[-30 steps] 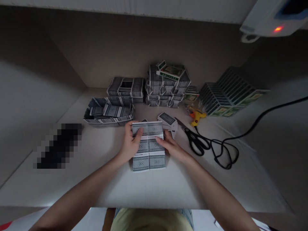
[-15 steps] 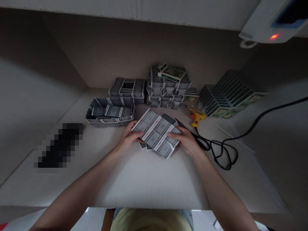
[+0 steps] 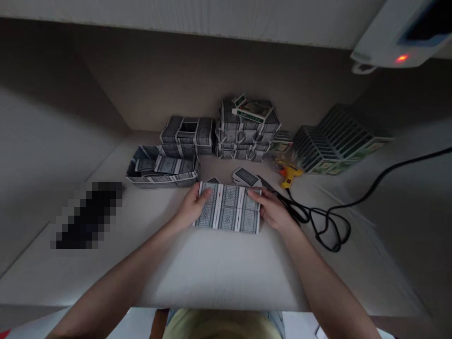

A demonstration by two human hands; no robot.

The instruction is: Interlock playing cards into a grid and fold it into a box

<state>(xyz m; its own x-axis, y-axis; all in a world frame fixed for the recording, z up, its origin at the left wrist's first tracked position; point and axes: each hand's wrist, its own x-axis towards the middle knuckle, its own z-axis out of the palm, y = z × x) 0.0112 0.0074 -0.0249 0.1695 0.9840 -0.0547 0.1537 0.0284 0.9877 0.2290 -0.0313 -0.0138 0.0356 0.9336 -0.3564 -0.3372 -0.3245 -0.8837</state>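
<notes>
Between my two hands is a flat panel of joined playing cards (image 3: 229, 209), their grey patterned backs facing up. My left hand (image 3: 192, 205) grips its left edge, thumb on top. At the right edge my right hand (image 3: 273, 207) holds it the same way, its fingers partly hidden. Just behind the panel lies a small pile of loose playing cards (image 3: 246, 177). An open-topped box made of cards (image 3: 162, 176) stands behind my left hand, with more card pieces inside it.
Card-built boxes (image 3: 187, 134) and a taller stack (image 3: 247, 134) stand at the back, a card packet (image 3: 254, 110) on top. Right of them are rows of card packs (image 3: 339, 141). A yellow glue gun (image 3: 291, 174) lies near scissors and a looped black cable (image 3: 330, 226). A dark blurred object (image 3: 88, 216) lies left.
The panel has turned from a slant to nearly level and come slightly toward me, still in both hands. More of the loose card pile behind it now shows.
</notes>
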